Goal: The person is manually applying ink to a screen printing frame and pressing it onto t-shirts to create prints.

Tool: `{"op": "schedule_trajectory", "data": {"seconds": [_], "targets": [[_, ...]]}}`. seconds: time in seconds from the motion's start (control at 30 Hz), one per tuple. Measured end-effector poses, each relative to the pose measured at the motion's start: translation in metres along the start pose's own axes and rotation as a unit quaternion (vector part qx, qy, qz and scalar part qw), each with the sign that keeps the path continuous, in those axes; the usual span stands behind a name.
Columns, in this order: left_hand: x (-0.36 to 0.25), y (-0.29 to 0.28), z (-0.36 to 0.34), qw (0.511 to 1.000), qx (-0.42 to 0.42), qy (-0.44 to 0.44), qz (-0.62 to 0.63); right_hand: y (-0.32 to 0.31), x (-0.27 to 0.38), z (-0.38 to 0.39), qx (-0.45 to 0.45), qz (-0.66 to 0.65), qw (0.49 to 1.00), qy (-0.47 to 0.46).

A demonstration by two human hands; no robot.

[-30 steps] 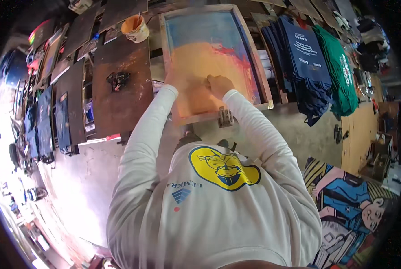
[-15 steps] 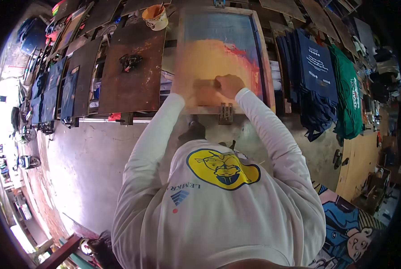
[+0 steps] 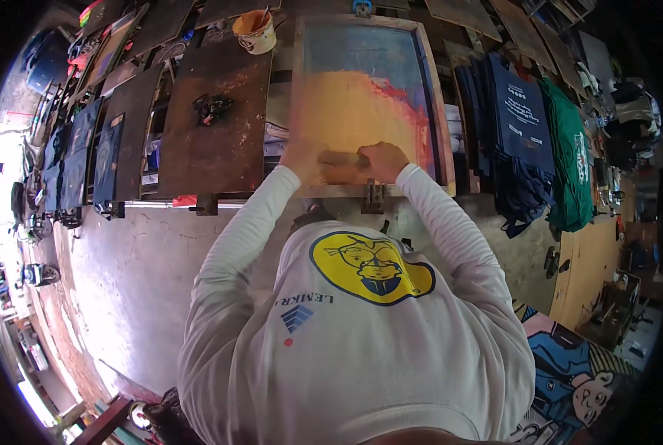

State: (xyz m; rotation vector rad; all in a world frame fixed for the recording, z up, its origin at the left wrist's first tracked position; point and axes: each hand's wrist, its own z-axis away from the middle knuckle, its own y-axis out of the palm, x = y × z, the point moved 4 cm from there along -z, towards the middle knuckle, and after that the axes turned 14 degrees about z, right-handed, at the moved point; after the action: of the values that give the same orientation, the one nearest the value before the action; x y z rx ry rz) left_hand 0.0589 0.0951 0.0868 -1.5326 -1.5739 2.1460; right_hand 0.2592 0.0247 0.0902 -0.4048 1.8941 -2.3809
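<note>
By the near edge of the screen [image 3: 437,104], the right hand [image 3: 387,157] clasps one end of the squeegee [image 3: 337,159], likely light, stiff, ink-slick, best gripped endwise; left hand [image 3: 295,159]: cannot tell.

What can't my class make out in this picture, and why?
Head view: bare left hand, outline blurred.
Head view: brown elongated tool at the bare right hand, edges blurred.
Head view: whatever lies beneath the rectangular wooden-framed screen, hidden by its mesh.
Head view: black irregular lump on the brown board, too small and dark.
</note>
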Motion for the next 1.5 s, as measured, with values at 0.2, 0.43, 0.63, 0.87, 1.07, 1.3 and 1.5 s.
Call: {"op": "schedule_trajectory", "data": {"seconds": [0.2,0.43,0.63,0.87,1.07,1.3,1.5], "targets": [[0.008,-0.003,-0.021,0.996,0.040,0.071,-0.025,0.000,-0.016,-0.022,0.072,-0.039,0.997,-0.002],[0.020,-0.002,-0.041,0.999,0.045,0.003,-0.009,-0.007,-0.028,-0.041,0.013,-0.020,1.000,0.007],[0.009,0.008,-0.007,0.996,0.045,0.075,-0.007,0.007,-0.014,-0.015,0.066,-0.026,0.997,-0.015],[0.006,-0.014,-0.034,0.998,0.035,0.038,-0.040,-0.004,-0.027,-0.036,-0.024,-0.025,0.998,0.058],[0.006,-0.003,-0.022,0.995,0.099,0.020,-0.021,0.003,-0.023,-0.025,0.033,-0.030,0.999,0.024],[0.024,-0.013,-0.058,0.999,0.005,0.038,-0.023,-0.012,-0.032,-0.041,-0.053,-0.030,0.995,0.079],[0.016,0.016,-0.026,0.998,-0.044,0.017,-0.030,0.019,-0.015,-0.014,-0.105,0.005,0.990,0.094]]}}
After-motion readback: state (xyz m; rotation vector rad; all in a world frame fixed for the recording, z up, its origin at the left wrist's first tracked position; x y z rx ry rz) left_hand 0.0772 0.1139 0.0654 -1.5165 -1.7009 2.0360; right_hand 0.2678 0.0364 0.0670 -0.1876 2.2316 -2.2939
